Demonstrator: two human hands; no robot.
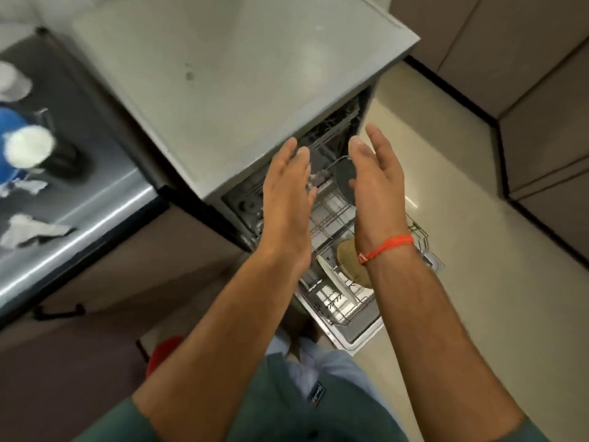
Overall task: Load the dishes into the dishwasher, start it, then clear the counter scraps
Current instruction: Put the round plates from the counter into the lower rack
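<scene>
A: State the items at nine o'clock.
B: The steel counter point(95, 199) carries white paper scraps point(30, 232), a blue container point(8, 145) and a blurred white-topped dark cup point(32, 148).

A: Describe the dishwasher point(223, 90).
B: Grey flat top, door down, at twelve o'clock. Its lower wire rack point(338, 218) is pulled out towards five o'clock. The rack holds a white plate point(334, 282) on edge, a tan dish point(349, 260) just beside it, and a dark round dish point(344, 180) farther in.

A: Hand condition?
B: The left hand point(287, 199) hovers over the rack, fingers straight, holding nothing. The right hand point(376, 183), with an orange thread point(387, 247) at the wrist, faces it palm inward, fingers straight, empty. The hands stand apart.
</scene>
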